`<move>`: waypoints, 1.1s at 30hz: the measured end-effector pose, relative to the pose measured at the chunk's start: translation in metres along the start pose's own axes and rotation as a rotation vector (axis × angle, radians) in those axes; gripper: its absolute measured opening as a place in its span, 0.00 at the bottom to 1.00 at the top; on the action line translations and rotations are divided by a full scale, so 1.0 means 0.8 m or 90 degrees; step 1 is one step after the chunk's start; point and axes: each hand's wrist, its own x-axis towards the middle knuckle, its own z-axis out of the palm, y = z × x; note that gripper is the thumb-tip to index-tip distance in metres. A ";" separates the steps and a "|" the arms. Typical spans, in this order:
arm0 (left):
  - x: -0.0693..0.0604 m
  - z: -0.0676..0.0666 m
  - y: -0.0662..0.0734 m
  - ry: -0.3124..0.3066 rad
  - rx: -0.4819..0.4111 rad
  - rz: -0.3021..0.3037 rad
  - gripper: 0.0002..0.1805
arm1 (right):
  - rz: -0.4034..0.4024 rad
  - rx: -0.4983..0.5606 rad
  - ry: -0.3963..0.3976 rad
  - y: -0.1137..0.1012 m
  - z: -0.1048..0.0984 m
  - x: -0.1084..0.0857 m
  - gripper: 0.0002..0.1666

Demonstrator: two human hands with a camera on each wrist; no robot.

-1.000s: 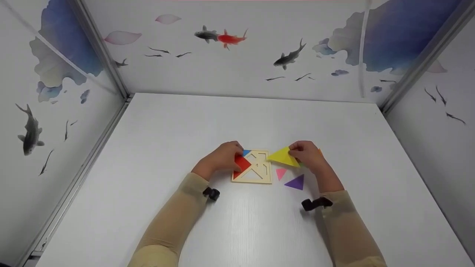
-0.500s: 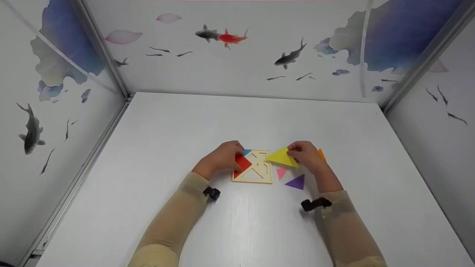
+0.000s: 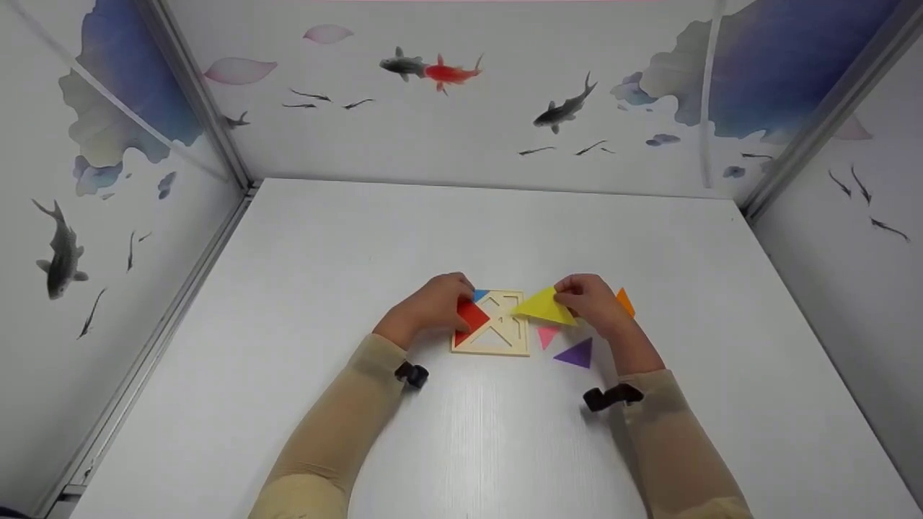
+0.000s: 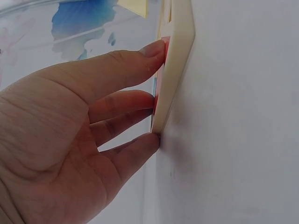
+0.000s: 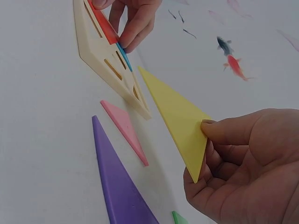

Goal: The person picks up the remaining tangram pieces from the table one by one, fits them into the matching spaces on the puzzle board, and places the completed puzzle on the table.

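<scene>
My right hand (image 3: 591, 303) pinches a large yellow triangle (image 3: 543, 308) between thumb and fingers, raised above the table by the right side of a wooden tangram tray (image 3: 490, 352). In the right wrist view the thumb lies on the yellow face (image 5: 177, 121). My left hand (image 3: 433, 306) rests at the tray's left side, its thumb and fingertips pressing a large red triangle (image 3: 474, 317) seated in the tray. The left wrist view shows the lowest finger at the tray's edge (image 4: 175, 70). Beside the red piece, a blue piece (image 3: 480, 294) fills the tray's top left corner.
A small pink triangle (image 3: 547, 336) and a purple triangle (image 3: 577, 353) lie right of the tray. An orange piece (image 3: 625, 303) shows beyond my right hand. Part of a green piece (image 5: 178, 218) appears in the right wrist view. Printed walls (image 3: 476, 166) enclose the white table (image 3: 461, 432).
My right hand has moved slightly left with the yellow triangle, whose tip now overlaps the tray's right edge more. More of the orange piece shows. My left hand stays in place.
</scene>
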 end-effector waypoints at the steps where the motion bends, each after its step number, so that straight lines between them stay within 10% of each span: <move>1: 0.000 0.000 0.000 -0.001 -0.001 -0.003 0.21 | 0.000 -0.003 -0.002 0.000 0.001 0.000 0.14; 33: 0.000 0.000 -0.001 0.001 0.010 -0.005 0.21 | -0.004 -0.020 -0.011 -0.007 0.012 -0.002 0.12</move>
